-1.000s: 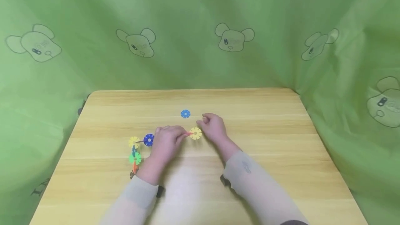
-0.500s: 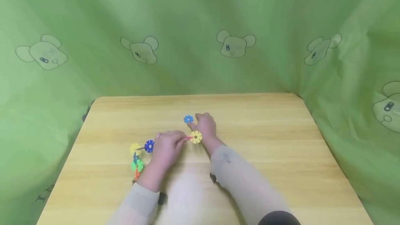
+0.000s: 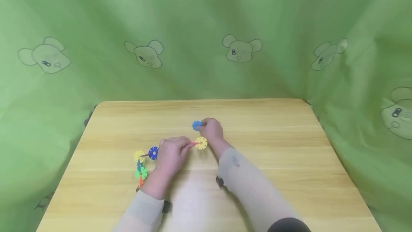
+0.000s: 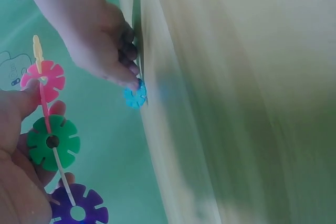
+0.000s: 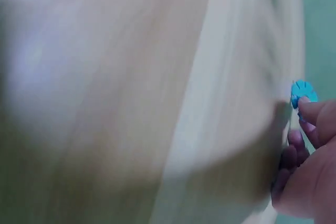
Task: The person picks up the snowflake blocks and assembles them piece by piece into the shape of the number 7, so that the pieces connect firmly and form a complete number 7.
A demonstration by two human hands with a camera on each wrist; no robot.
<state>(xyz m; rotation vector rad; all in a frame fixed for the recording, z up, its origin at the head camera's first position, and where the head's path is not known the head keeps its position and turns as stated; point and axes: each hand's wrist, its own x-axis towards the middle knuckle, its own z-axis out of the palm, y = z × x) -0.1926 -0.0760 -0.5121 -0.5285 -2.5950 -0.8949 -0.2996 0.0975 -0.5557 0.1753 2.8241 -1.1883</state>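
My left hand (image 3: 172, 156) grips the middle of a chain of notched plastic snowflake discs. In the left wrist view its fingers hold the chain near a pink disc (image 4: 54, 84) and a green disc (image 4: 67, 139), with a dark blue disc (image 4: 94, 215) below. A pale yellow disc (image 3: 201, 146) ends the chain on the right. At the other side the chain bends toward the person through a dark blue disc (image 3: 152, 152), a yellow disc (image 3: 137, 155) and a bright green disc (image 3: 142, 175). Thumb and fingers of my right hand (image 3: 214, 131) pinch a light blue disc (image 3: 195, 126), apart from the chain.
The chain's near end has an orange disc (image 3: 140, 182) and a dark piece partly hidden by the left forearm. Everything is over a wooden table (image 3: 273, 135). A green curtain (image 3: 193, 78) with mouse drawings hangs behind and at both sides.
My right hand has reached forward and left to the light blue disc on the table and now pinches it. The left hand keeps its grip on the chain. The head view has tilted slightly up.
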